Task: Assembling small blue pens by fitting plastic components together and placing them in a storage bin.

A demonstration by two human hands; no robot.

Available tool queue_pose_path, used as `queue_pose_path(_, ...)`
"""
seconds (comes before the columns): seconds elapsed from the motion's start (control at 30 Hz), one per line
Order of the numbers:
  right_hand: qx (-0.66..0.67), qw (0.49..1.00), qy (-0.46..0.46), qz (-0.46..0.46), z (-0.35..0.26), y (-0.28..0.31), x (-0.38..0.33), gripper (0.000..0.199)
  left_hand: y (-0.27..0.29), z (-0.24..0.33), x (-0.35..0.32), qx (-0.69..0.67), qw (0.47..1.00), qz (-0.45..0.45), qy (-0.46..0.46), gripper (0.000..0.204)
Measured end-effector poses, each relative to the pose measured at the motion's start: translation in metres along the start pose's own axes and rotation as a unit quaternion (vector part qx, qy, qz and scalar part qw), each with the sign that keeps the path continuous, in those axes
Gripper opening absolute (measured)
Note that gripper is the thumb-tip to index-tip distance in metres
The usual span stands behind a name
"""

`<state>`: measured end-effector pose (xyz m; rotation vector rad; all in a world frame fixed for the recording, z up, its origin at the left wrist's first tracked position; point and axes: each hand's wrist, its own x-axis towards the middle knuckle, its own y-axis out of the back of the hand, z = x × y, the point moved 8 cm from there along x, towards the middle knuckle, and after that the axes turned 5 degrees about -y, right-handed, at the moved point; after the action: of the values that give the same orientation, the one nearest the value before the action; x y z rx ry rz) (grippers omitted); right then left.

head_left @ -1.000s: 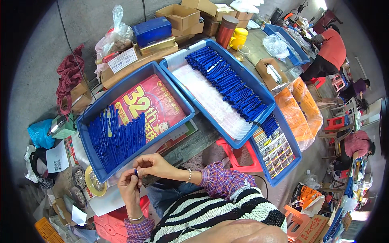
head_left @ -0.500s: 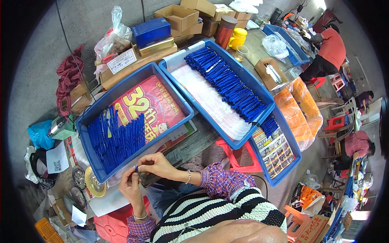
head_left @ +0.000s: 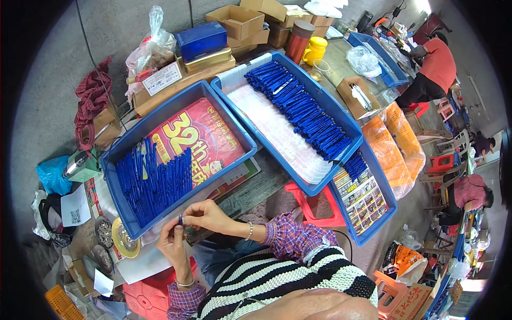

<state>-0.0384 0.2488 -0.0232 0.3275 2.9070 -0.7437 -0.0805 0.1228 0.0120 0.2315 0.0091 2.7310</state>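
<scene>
My left hand (head_left: 173, 241) and my right hand (head_left: 205, 214) meet just below the near edge of a blue tray (head_left: 234, 124). Together they pinch a small dark blue pen part (head_left: 181, 219) between the fingertips. The tray holds several loose blue pens (head_left: 152, 181) lying on a red printed sheet (head_left: 193, 137). A second, longer blue tray (head_left: 352, 124) to the right carries a long row of finished blue pens (head_left: 298, 109) beside a white padded sheet.
Cardboard boxes (head_left: 237, 21), a blue box (head_left: 201, 38), a yellow mug (head_left: 314, 49) and a red flask stand at the back. Round tins (head_left: 125, 240) lie left of my hands. A red stool (head_left: 314, 205) sits under the trays. Other people sit at the right.
My hands have shifted slightly right and up, staying together on the small blue part. The trays and pens have not moved.
</scene>
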Motion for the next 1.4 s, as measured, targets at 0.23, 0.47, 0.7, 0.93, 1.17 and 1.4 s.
queue_pose_path(0.23, -0.026, 1.000, 0.012, -0.012, -0.005, -0.002, -0.002, 0.014, 0.000, -0.005, 0.000, -0.017, 1.000, 0.000, 0.020, 0.013)
queue_pose_path(0.47, -0.158, 0.980, 0.118, 0.024, -0.021, 0.004, -0.004, 0.016, -0.001, -0.006, -0.001, -0.011, 1.000, -0.008, 0.023, 0.013)
queue_pose_path(0.7, -0.118, 0.982, 0.122, 0.080, -0.024, 0.009, -0.007, 0.021, -0.003, -0.012, 0.000, -0.024, 0.999, -0.001, 0.039, 0.013)
queue_pose_path(0.93, -0.239, 0.953, 0.179, 0.052, -0.029, 0.009, -0.007, 0.019, -0.005, -0.018, -0.001, -0.043, 0.997, -0.020, 0.054, 0.015)
queue_pose_path(1.17, -0.157, 0.978, 0.121, 0.071, -0.033, 0.013, -0.006, 0.017, -0.007, -0.020, -0.001, -0.069, 0.995, -0.020, 0.066, 0.015)
queue_pose_path(1.4, -0.185, 0.975, 0.113, 0.051, -0.035, 0.014, -0.005, 0.017, -0.010, -0.025, -0.005, -0.080, 0.993, -0.037, 0.082, 0.015)
